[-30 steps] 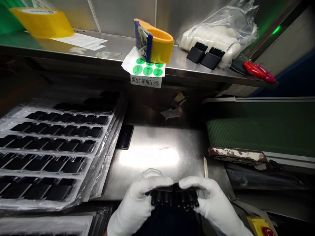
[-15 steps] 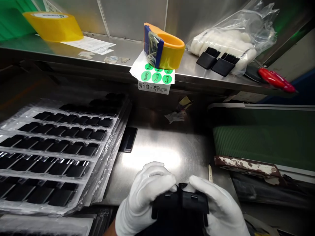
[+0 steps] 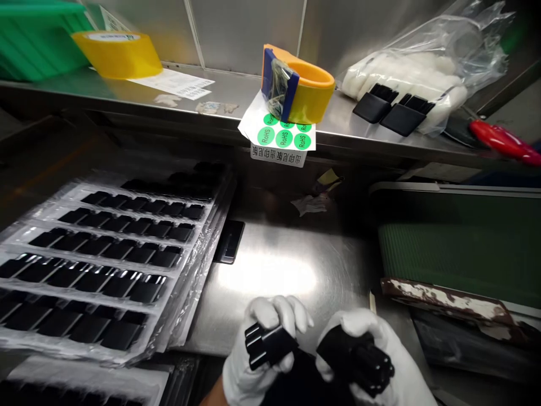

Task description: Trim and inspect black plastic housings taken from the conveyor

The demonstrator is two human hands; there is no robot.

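Both my hands wear white gloves and sit low at the front edge of the steel bench. My left hand is closed around a small black plastic part, its ribbed end pointing left. My right hand is closed around a second black plastic part, tilted down to the right. The two parts are held a little apart. To the left lies a clear blister tray with rows of several black parts in its pockets.
A loose black part lies beside the tray. On the shelf behind stand a yellow tape roll, a tape dispenser on a RoHS sticker sheet, two black parts, a bag and a red-handled tool. A green conveyor belt runs at right.
The two black parts, held together between both hands, have been pulled apart; each hand now holds one. The view has shifted so the scene sits further right.
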